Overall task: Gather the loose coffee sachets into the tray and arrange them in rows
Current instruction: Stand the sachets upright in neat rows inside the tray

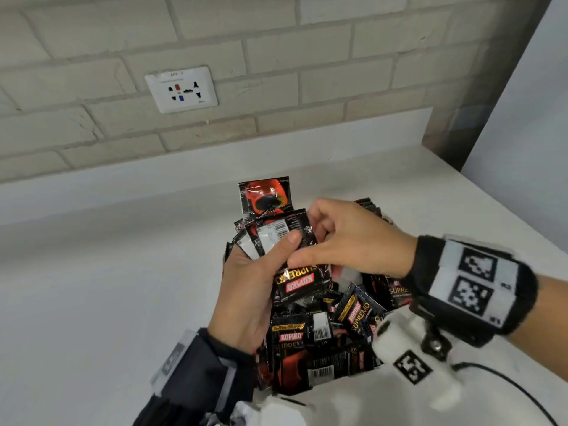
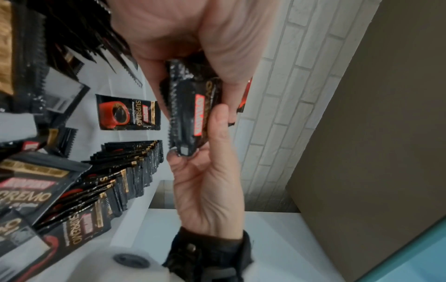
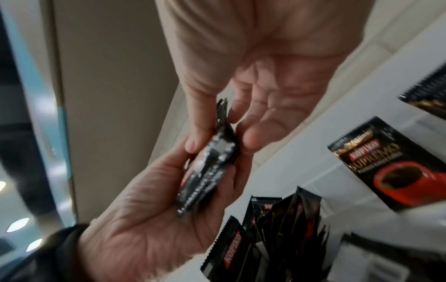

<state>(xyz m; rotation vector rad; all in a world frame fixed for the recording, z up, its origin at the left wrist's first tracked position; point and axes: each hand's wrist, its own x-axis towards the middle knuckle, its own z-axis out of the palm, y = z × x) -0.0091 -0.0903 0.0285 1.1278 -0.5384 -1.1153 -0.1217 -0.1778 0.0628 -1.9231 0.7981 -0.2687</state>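
My left hand point(image 1: 270, 250) holds a small stack of black Kopiko coffee sachets point(image 1: 289, 259) above the pile, thumb across the stack's face. My right hand point(image 1: 310, 241) comes in from the right and pinches the same stack, thumb on one side and curled fingers on the other. The right wrist view shows the stack point(image 3: 207, 171) edge-on between both hands. A loose pile of sachets point(image 1: 322, 342) lies below the hands. A tidy row of upright sachets point(image 2: 130, 167) stands beside it. I cannot tell the tray apart from the white surface.
One sachet point(image 1: 266, 195) lies flat just beyond the hands, also seen as a sachet point(image 2: 128, 112) in the left wrist view. The white counter point(image 1: 107, 272) runs to a brick wall with a power socket point(image 1: 181, 89). A black cable point(image 1: 507, 382) lies at the lower right.
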